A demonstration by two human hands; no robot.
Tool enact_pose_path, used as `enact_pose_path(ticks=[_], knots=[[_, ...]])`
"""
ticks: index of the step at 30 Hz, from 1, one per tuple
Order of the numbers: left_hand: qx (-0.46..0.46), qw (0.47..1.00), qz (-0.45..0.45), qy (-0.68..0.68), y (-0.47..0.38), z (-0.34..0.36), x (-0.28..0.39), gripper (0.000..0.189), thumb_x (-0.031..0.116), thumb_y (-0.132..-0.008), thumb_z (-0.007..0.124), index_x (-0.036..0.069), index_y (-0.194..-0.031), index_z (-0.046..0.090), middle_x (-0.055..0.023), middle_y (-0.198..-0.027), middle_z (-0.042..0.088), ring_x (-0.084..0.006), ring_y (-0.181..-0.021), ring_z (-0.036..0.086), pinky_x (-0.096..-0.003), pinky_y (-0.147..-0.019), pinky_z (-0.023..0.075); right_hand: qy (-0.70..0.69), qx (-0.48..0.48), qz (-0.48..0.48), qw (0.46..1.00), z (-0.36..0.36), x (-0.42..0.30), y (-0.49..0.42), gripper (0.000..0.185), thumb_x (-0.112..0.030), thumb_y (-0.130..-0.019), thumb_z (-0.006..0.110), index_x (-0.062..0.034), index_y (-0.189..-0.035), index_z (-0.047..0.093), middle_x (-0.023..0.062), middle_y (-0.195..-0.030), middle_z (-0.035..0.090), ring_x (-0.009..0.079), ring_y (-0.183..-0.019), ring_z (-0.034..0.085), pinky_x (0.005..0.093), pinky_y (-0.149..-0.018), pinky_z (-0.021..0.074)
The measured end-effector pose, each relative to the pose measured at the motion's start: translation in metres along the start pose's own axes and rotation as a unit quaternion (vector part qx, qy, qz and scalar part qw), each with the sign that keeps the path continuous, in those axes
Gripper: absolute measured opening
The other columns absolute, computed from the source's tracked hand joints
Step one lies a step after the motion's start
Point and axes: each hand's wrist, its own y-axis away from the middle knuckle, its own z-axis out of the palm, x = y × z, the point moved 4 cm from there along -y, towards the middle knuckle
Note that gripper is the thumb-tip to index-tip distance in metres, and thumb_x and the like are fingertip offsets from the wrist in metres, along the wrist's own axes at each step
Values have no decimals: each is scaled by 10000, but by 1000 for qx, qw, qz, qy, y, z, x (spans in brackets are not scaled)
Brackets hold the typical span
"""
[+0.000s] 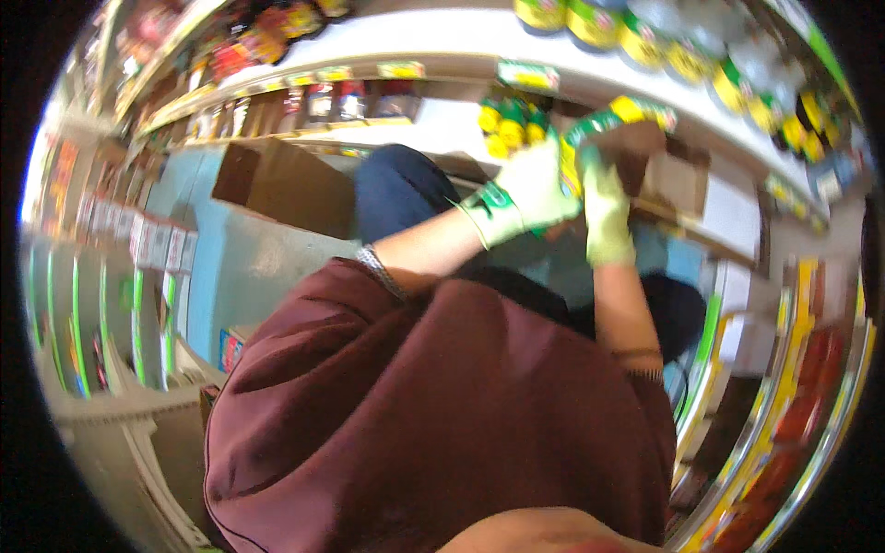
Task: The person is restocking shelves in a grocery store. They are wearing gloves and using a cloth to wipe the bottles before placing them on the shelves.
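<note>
My left hand (531, 188), in a pale green work glove, grips the near left side of a green-and-yellow printed cardboard carton (600, 126). My right hand (607, 211), gloved alike, is on the carton's near side, with its fingers against the brown cardboard. Motion blur and the gloves hide the exact finger positions. Just left of the carton, several small green-and-yellow bottles (511, 128) stand grouped on the lower shelf (446, 124). Right of my right hand is an open brown cardboard box (674, 183).
Large yellow-labelled containers (636, 41) line the upper shelf (429, 41). A brown cardboard box (290, 186) stands on the floor by my left knee (401, 183). Shelving with yellow edge strips (795, 332) rises at right. White boxes (162, 242) sit at left.
</note>
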Motion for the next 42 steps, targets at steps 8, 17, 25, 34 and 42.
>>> enact_pose_path(ticks=[8,17,25,34,42], knots=[[-452,488,-192,721,43,36,32,689,447,-772,677,7,-1258,467,-176,-1057,626,-300,-885,637,-405,-772,536,-264,59,-98,958,-95,-15,-29,550,-461,-847,595,-54,-1204,496,123,-1174,539,269,-1021,560,383,-854,481],[-248,572,-242,744,5,59,-22,479,336,-836,667,58,-1200,527,-136,-1001,648,-241,-853,645,-374,-729,547,-458,-14,85,885,20,30,19,385,-263,-941,405,-71,-1266,481,118,-1203,562,267,-1122,527,380,-989,394],[-211,963,37,167,-9,58,-85,911,419,-559,842,-23,-1244,438,-203,-1078,609,-316,-986,608,-371,-845,484,177,-60,-119,975,-30,43,71,165,-80,-829,493,16,-920,591,253,-930,604,431,-921,559,456,-795,454],[-172,968,116,-138,-95,37,-127,860,323,-574,843,84,-1293,437,-119,-1152,578,-308,-1090,540,-389,-946,430,164,97,38,981,-140,25,33,394,-147,-811,611,-1,-1169,531,200,-1075,610,314,-981,612,358,-850,483],[-228,873,-247,354,-148,163,-134,607,345,-675,830,26,-1129,586,-69,-970,651,-183,-795,622,-325,-695,509,164,99,28,981,-139,-15,16,443,-190,-774,634,12,-1155,532,218,-1055,601,346,-962,597,370,-834,478]])
